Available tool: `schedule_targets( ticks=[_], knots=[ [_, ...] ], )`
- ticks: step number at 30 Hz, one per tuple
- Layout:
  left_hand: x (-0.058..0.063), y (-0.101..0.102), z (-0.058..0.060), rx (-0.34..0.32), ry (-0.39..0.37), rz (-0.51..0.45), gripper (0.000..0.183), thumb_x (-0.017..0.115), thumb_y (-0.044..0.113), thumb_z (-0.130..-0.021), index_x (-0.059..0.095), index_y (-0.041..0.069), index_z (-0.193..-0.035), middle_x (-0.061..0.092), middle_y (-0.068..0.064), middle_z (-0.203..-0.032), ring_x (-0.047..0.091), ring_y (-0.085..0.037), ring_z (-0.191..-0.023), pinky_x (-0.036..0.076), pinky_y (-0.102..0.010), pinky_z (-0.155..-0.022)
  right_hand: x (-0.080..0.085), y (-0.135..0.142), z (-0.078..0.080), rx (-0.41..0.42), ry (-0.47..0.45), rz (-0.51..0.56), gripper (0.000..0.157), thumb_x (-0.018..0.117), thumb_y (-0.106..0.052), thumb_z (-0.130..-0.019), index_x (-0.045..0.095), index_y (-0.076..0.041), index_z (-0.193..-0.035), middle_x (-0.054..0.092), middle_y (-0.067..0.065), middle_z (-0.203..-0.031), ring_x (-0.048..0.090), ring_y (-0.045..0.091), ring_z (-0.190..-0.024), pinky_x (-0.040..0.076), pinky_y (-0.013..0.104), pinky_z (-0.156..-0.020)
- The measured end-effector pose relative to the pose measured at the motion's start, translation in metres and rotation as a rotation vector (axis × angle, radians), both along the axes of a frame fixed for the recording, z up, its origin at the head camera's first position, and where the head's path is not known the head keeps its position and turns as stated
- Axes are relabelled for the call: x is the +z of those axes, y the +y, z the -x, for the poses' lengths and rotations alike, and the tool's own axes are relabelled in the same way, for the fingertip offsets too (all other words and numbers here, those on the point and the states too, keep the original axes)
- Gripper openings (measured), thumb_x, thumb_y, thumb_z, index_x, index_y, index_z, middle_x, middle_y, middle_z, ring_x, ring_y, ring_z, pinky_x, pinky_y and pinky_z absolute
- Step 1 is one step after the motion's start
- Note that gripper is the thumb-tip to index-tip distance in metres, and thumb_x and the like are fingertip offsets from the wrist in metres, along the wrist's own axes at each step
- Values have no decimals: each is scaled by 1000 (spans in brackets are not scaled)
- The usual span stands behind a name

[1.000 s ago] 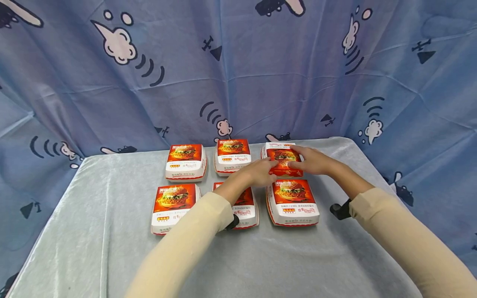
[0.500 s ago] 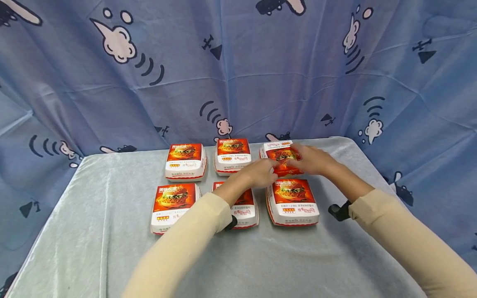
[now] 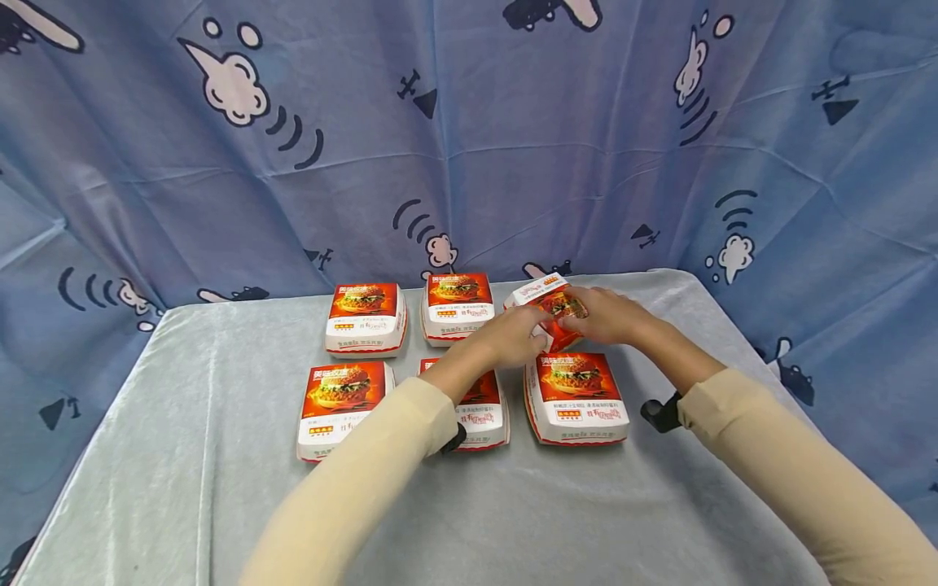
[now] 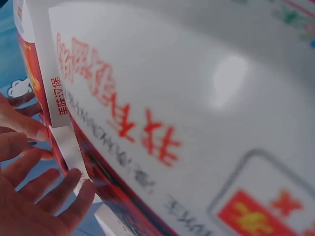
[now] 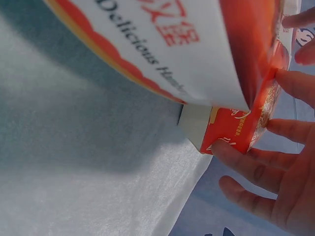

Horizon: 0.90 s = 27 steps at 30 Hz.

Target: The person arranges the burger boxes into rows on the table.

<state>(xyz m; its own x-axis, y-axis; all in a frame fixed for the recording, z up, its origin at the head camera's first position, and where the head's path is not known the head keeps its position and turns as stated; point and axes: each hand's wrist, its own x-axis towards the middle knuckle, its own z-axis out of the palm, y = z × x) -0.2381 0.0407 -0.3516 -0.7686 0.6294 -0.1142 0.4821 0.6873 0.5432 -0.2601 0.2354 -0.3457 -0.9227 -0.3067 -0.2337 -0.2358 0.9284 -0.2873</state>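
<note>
A red-and-white burger box [image 3: 541, 286] at the back right of the grey-covered table sits turned at an angle to its neighbours. My right hand [image 3: 608, 316] is at its right corner; in the right wrist view, fairly straight fingers [image 5: 256, 164] touch the red side of the box [image 5: 229, 130]. From the left, my left hand [image 3: 513, 338] reaches the near left part of the same box. Its fingers [image 4: 56, 191] look spread and only gently bent in the left wrist view. My hands hide part of the lid. Both palms are out of sight in the head view.
Just in front stands another burger box [image 3: 579, 399]. Further boxes stand at the back middle [image 3: 458, 305], back left [image 3: 365, 317], front left [image 3: 340, 407] and, partly under my left forearm, front middle box [image 3: 484, 415]. A blue patterned curtain [image 3: 469, 146] hangs behind the table.
The back right box has turned counterclockwise, its far white edge swinging round to a slant. My right hand has shifted slightly left with it; my left hand has barely moved.
</note>
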Motion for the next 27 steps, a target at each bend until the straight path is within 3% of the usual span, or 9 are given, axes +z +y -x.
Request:
schedule_targets(
  ticks=[8,15,19,24,27],
  knots=[
    [-1,6,1,9,-17,91,46,49,22,-103,48,12,-148,52,-1,-147,46,-15,-135,37,-37,-111,1,2,0,21,-23,-8,66,58,-26,-99,33,6,-151,44,34,-144,45,50,-130,37,66,-102],
    [-2,7,1,4,-14,83,43,49,21,-103,53,12,-145,55,-1,-144,49,-15,-131,39,-36,-109,6,-1,-3,-126,-35,-10,72,53,-37,-100,28,6,-152,44,35,-141,46,49,-124,38,67,-100],
    [-2,8,1,-15,-24,74,41,49,20,-103,54,13,-143,56,-1,-143,50,-15,-131,39,-36,-109,7,-3,-4,-170,-71,-16,74,52,-40,-100,28,9,-150,45,35,-139,48,48,-120,41,64,-99],
    [0,6,0,-18,-47,25,41,48,18,-103,54,11,-143,56,-2,-143,49,-15,-131,39,-34,-109,5,-2,-2,-140,-105,4,72,54,-38,-100,30,9,-149,50,32,-135,52,44,-115,44,61,-97],
    [1,4,1,4,-19,-9,42,49,17,-102,53,9,-143,54,-4,-144,46,-15,-134,37,-33,-111,6,0,0,-109,-114,9,71,54,-37,-100,30,9,-149,51,31,-135,52,43,-116,43,62,-98]
  ],
)
